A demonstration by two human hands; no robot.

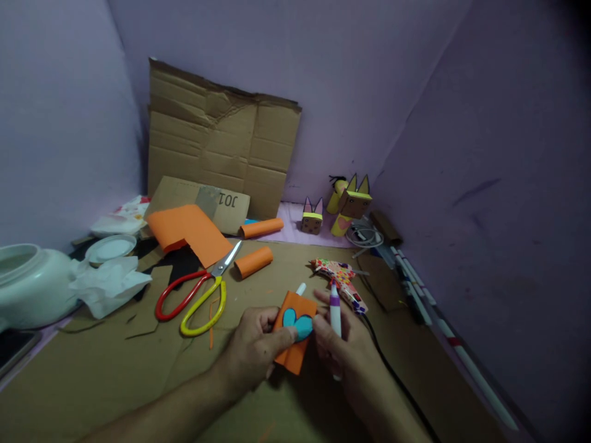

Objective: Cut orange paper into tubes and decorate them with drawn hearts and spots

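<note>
My left hand (257,344) grips a small folded orange paper piece (292,361) by its left side, the thumb pressed on its face. A blue heart (299,325) with a dark outline shows on that piece. From behind its top edge a white tip (301,289) pokes out; I cannot tell what it belongs to. In my right hand (348,344) is a white marker (335,320) with a purple band, held upright with its tip up. The right fingers are close to the orange piece's right edge. A patterned glue gun (339,277) lies just beyond the right hand.
Scissors (221,271) with red and yellow handles lie at left, near two orange paper rolls (253,262) and an orange sheet (189,231). Cardboard animal figures (353,203) stand at the back. A white pot (34,286) is far left. The glue gun's black cord (392,372) runs beside my right arm.
</note>
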